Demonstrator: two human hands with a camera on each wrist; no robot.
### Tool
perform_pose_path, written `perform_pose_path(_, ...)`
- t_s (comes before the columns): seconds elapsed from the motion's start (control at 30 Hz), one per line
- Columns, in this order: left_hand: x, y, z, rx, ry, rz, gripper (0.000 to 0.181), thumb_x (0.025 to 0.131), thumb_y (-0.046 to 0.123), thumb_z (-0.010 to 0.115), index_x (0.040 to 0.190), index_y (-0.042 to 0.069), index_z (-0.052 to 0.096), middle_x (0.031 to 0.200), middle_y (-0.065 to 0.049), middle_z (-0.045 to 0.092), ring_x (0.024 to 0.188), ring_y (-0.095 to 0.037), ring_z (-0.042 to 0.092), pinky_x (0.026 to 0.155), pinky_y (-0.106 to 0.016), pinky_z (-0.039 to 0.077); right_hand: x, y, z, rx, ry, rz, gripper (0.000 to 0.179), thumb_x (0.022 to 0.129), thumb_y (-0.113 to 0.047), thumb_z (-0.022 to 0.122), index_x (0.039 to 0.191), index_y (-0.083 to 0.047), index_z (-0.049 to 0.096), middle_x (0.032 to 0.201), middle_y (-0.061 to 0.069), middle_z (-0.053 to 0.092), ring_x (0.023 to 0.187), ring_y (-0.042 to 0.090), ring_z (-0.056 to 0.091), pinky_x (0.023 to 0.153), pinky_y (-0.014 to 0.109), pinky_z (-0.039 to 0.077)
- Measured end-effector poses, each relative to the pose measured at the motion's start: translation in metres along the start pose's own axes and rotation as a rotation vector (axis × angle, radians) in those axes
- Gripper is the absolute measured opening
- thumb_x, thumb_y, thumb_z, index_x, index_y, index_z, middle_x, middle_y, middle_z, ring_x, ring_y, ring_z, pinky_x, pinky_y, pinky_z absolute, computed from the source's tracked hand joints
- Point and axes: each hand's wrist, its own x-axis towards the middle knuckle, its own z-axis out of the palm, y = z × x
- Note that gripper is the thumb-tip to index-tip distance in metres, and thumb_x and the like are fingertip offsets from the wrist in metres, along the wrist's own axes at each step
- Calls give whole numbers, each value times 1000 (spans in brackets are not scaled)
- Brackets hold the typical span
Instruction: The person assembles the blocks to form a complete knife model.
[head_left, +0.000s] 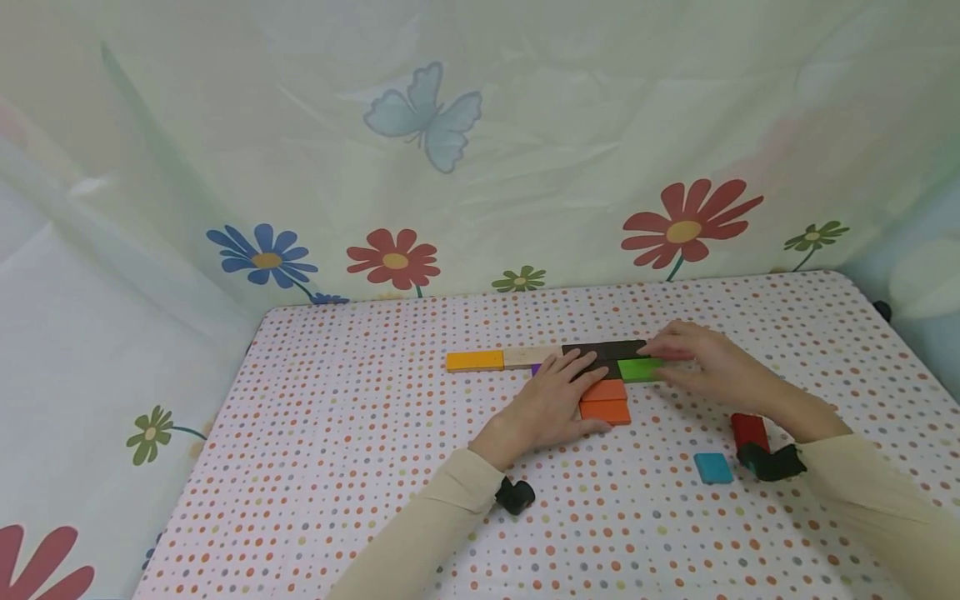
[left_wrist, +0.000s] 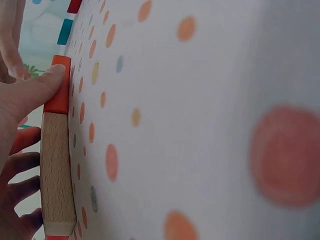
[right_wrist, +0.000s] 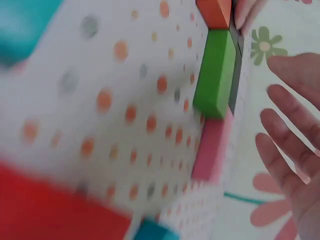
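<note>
My left hand [head_left: 551, 404] rests spread over a group of flat wooden blocks, its thumb on an orange block [left_wrist: 61, 95]. A plain wood block [left_wrist: 56, 170] lies beside that one, under the palm side. The fingertips reach a dark block [head_left: 609, 368]. To the right, a green block [head_left: 639, 371] adjoins the dark pieces. Past its end lies a pink block [right_wrist: 212, 147], covered by my right hand [head_left: 705, 362] in the head view. That hand hovers beside the green and pink blocks with fingers extended and nothing between them.
A yellow block [head_left: 475, 361] and a pale wood block [head_left: 531, 357] extend the row leftward. Nearer me on the dotted tablecloth [head_left: 360, 433] lie a blue block [head_left: 712, 468] and a red block [head_left: 750, 433], close to the right wrist. A flowered curtain [head_left: 540, 208] stands behind the table.
</note>
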Motion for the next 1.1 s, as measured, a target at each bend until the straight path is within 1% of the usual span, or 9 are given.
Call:
perform_pose_path(0.13, 1, -1, 0, -4, -3, -1, 79, 103, 61, 54, 166, 17, 33, 173, -6, 22, 160, -23, 18, 130, -37, 10, -18, 11, -9, -48, -66, 27, 30, 87, -8, 84, 116, -3, 76, 111, 12, 67, 104, 34, 62, 87, 58, 58)
perform_pose_path(0.27, 0, -2, -1, -2, -2, -5, 79, 103, 61, 55, 165, 17, 33, 173, -5, 23, 160, -23, 18, 130, -37, 10, -40, 26, -10, -109, -118, 37, 29, 85, -12, 88, 112, -8, 78, 109, 5, 68, 102, 29, 63, 85, 48, 60)
perform_pose_path(0.37, 0, -1, -1, -4, -2, -3, 79, 103, 61, 55, 165, 17, 33, 173, -6, 24, 160, -23, 18, 130, -37, 10, -58, 35, -7, -159, -103, 21, 29, 80, -13, 91, 106, -10, 78, 105, 1, 66, 95, 23, 63, 77, 36, 58)
perform_pose_path(0.53, 0, 1, -2, -12, -7, -4, 79, 103, 61, 55, 165, 17, 33, 173, -5, 23, 160, -23, 18, 130, -37, 10, -81, 43, 1, -227, 1, -36, 38, 69, -14, 98, 101, -11, 78, 107, 8, 61, 91, 24, 59, 67, 27, 53)
perform_pose_path(0.63, 0, 2, -2, -5, -5, -8, 79, 103, 61, 55, 166, 17, 33, 173, -5, 23, 160, -23, 17, 130, -37, 10, -86, 44, 5, -224, 40, -54, 39, 67, -12, 99, 100, -11, 78, 111, 12, 59, 92, 25, 57, 64, 24, 51)
perform_pose_path(0.73, 1, 2, -1, 0, -7, -7, 79, 103, 61, 54, 166, 17, 32, 173, -5, 22, 160, -23, 17, 130, -37, 9, -88, 44, 7, -213, 48, -55, 41, 65, -6, 99, 99, -12, 77, 112, 14, 57, 93, 29, 57, 63, 23, 52)
perform_pose_path(0.93, 1, 1, -1, -10, -5, -2, 79, 103, 61, 55, 166, 17, 32, 173, -5, 22, 160, -23, 17, 130, -37, 9, -88, 43, 8, -211, 37, -64, 47, 62, -1, 98, 101, -15, 75, 119, 20, 56, 100, 39, 60, 67, 27, 55)
perform_pose_path(1.0, 1, 1, -1, -14, -5, -2, 79, 103, 61, 55, 166, 17, 32, 173, -5, 22, 160, -23, 17, 130, -36, 9, -90, 44, 8, -200, 39, -60, 49, 63, 1, 98, 104, -14, 75, 120, 20, 55, 99, 37, 60, 67, 27, 55)
perform_pose_path(1.1, 1, 0, -1, -24, -5, -5, 79, 103, 61, 55, 166, 17, 33, 173, -5, 22, 160, -23, 17, 130, -36, 9, -95, 46, 10, -184, 49, -32, 55, 64, 0, 97, 111, -12, 73, 116, 15, 56, 92, 24, 60, 64, 23, 54)
